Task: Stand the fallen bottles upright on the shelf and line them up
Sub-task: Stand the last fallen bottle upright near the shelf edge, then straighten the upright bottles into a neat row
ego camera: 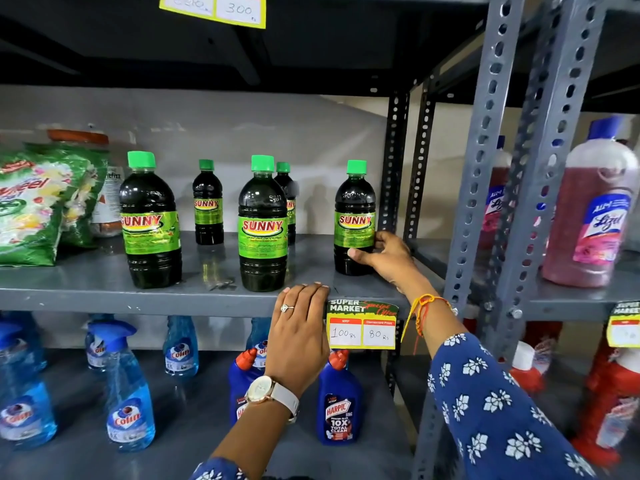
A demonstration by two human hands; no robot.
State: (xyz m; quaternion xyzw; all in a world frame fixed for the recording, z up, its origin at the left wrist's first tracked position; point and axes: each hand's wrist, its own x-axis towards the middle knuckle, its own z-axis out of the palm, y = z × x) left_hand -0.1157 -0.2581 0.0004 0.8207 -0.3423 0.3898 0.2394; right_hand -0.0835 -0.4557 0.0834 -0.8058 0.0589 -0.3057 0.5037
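Gripping the rightmost Sunny bottle low with right hand, steadying it upright; resting left hand flat, empty, on shelf edge for balance.

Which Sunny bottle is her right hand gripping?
The rightmost Sunny bottle, beside the shelf post; the right hand wraps its base, the other four stand untouched.
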